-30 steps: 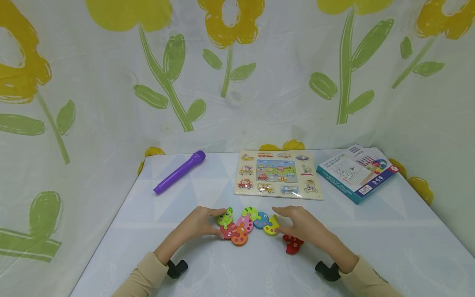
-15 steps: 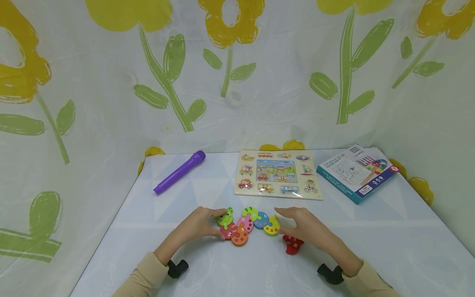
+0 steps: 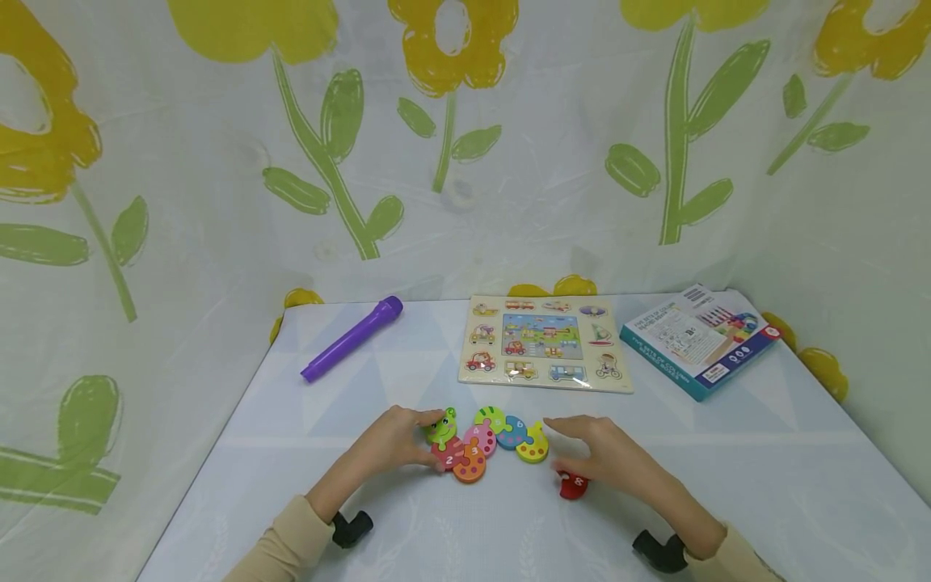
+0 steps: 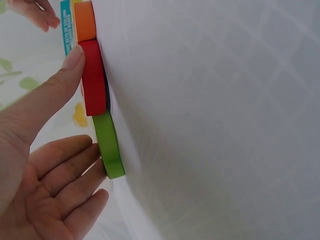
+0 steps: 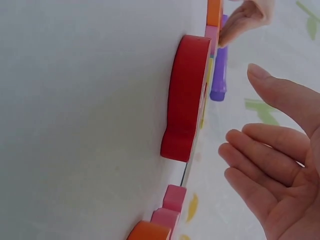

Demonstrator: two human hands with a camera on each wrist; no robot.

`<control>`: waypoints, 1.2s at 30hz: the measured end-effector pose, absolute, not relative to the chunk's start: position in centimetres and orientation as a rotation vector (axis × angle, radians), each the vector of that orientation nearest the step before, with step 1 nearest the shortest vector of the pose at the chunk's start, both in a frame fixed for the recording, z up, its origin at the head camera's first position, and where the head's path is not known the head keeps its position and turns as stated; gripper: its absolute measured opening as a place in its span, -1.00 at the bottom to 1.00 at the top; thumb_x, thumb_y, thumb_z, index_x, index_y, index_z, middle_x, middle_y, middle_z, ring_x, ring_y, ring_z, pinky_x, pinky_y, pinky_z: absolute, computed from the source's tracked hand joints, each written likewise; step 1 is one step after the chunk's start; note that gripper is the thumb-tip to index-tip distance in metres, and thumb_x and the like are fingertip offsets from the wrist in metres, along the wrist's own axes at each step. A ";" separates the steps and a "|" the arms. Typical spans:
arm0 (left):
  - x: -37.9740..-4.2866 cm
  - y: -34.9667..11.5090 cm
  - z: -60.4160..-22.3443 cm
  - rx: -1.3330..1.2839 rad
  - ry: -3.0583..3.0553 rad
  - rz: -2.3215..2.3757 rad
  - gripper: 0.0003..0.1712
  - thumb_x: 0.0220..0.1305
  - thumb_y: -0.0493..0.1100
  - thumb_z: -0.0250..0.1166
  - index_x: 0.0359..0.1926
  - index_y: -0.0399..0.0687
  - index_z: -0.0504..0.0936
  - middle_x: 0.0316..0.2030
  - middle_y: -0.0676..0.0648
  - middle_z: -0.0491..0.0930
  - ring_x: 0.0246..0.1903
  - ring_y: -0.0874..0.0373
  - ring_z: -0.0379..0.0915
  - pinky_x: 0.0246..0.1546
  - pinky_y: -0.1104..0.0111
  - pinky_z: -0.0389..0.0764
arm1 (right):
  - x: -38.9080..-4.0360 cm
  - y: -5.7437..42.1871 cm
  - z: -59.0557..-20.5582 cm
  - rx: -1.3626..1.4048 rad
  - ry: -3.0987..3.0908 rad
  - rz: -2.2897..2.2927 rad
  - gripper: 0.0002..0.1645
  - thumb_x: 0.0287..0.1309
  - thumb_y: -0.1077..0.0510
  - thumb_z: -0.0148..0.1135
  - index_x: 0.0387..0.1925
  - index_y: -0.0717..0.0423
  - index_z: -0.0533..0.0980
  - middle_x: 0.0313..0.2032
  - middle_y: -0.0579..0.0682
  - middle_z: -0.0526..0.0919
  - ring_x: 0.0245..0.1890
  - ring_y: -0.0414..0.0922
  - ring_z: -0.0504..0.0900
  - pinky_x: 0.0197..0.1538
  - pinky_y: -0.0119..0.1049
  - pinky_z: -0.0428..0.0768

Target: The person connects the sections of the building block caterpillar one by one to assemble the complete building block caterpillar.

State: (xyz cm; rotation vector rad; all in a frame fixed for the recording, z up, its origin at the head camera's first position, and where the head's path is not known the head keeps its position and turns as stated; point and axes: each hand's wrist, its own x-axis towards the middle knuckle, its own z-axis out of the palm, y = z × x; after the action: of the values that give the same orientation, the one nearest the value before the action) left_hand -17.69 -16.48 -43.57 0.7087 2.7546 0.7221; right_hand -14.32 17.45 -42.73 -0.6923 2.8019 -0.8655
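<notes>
A wooden caterpillar number puzzle point(image 3: 479, 439) lies joined in a wavy chain on the table, from a smiling green head to a yellow piece. My left hand point(image 3: 393, 440) holds its head end, thumb on the red piece point(image 4: 93, 77) marked 2 and fingers at the green head point(image 4: 108, 145). Apart from the chain, a loose red puzzle piece point(image 3: 574, 486) lies to the right, partly covered by my right hand point(image 3: 607, 453). In the right wrist view that hand's thumb and fingers are spread beside the red piece point(image 5: 187, 97), holding nothing.
Farther back are a purple toy microphone point(image 3: 352, 338), a vehicle picture puzzle board point(image 3: 476, 343) and a teal-edged box point(image 3: 698, 339). More pink point(image 5: 174, 197) and orange point(image 5: 148, 231) pieces show in the right wrist view. A flowered cloth wall point(image 3: 538, 162) stands behind.
My right hand has moved right and slightly nearer, away from the yellow piece and over the loose red piece. The left hand has stayed at the caterpillar's head.
</notes>
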 end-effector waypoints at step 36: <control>-17.6 -16.4 -43.5 0.695 2.760 0.725 -0.07 -0.24 0.13 0.60 0.20 -0.12 0.55 0.09 -0.15 0.57 -0.54 0.27 0.13 -0.65 0.47 0.15 | -12.6 19.2 -43.2 -0.779 2.641 -0.875 -0.34 -0.05 -0.02 0.49 0.09 0.19 0.58 0.01 0.04 0.66 -0.02 -0.04 0.63 -0.13 -0.30 0.68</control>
State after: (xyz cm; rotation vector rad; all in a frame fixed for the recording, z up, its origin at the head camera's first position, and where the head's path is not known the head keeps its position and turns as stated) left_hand -17.61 -16.36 -43.54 0.6949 2.7597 0.7250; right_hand -12.58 19.16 -43.21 -0.7790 2.6408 -0.8748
